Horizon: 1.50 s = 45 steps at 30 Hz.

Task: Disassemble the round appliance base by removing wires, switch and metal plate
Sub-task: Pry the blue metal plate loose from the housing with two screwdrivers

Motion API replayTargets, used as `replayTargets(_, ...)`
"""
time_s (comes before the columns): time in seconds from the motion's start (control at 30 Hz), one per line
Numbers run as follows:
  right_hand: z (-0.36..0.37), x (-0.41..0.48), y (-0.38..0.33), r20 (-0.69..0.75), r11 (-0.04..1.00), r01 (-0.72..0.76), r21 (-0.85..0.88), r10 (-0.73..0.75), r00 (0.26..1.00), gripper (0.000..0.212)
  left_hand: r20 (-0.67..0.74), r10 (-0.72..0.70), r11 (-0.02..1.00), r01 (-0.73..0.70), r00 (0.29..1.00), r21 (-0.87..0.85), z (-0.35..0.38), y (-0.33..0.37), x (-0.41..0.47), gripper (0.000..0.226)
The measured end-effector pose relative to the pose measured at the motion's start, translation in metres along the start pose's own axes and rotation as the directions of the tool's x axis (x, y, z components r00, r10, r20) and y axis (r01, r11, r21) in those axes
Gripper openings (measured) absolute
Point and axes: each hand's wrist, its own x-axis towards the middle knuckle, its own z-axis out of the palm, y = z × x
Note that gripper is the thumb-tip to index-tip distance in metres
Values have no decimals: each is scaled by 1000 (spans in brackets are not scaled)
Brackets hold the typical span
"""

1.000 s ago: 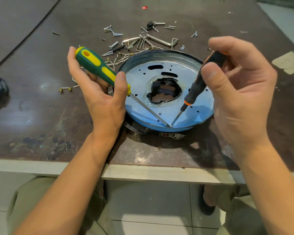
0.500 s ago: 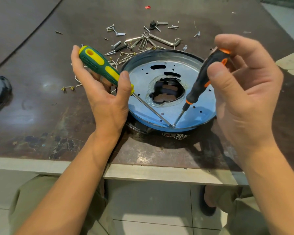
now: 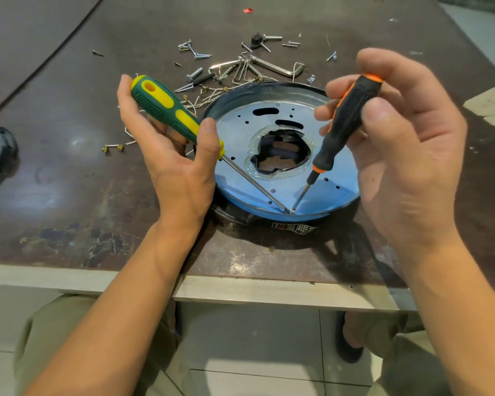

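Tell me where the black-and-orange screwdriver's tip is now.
Head view: the black-and-orange screwdriver, held in the right hand, has its tip at the near edge of the metal plate, beside the tip of the green-and-yellow screwdriver in the left hand.

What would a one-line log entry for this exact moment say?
left hand: grips green-yellow screwdriver | right hand: grips black-orange screwdriver | tips: converge at near edge of metal plate | plate: not yet removed
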Motion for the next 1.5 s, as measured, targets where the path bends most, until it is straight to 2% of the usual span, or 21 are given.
replayTargets(0.17,3,2,0,19,993,30,-112,-28,999,34,9,-4,1000,4,1000,-10,0,0,0,85)
replayTargets(0.33,4,1,-6,56,999,-31,6,31,998,41,16,-8,1000,8,1000,-22,-1,-1,0,85)
replayTargets(0.5,-1,20,-30,82,998,67,7,-67,994,35,8,-34,999,34,999,-33,0,1,-2,85)
replayTargets(0.57,-2,27,-41,91,998,43,51,-48,995,31,24,-55,997,56,998,-45,-2,2,0,87)
replayTargets(0.6,-3,29,-46,113,999,43,30,-46,993,30,28,-61,997,63,998,-55,-3,2,0,87)
replayTargets(0.67,-4,35,-58,211,982,88,-167,-51,976,25,20,-76,996,77,997,-46,-3,0,0,87)
replayTargets(0.73,-1,44,-64,401,852,167,-496,53,915,12,13,-111,993,111,994,-27,-1,2,-1,87)
replayTargets(0.8,3,52,-59,531,619,223,-753,373,761,10,-9,-138,990,138,990,-39,-2,4,-1,88)
replayTargets(0.87,5,52,-48,493,440,240,-865,661,566,9,-36,-131,991,130,991,-27,-2,2,-2,88)
replayTargets(0.9,7,49,-42,466,406,233,-884,715,522,8,-42,-120,993,120,992,-12,-2,1,-2,88)
replayTargets(1.1,5,41,-27,461,438,178,-881,716,524,10,-43,-122,992,121,992,-41,-4,-5,-4,87)
replayTargets(1.3,9,34,-20,481,441,218,-871,668,568,9,-56,-123,992,121,991,-37,-7,-10,-7,88)
replayTargets(1.5,13,35,-20,505,418,285,-863,686,523,6,-56,-138,990,136,989,-27,-9,-12,-8,89)
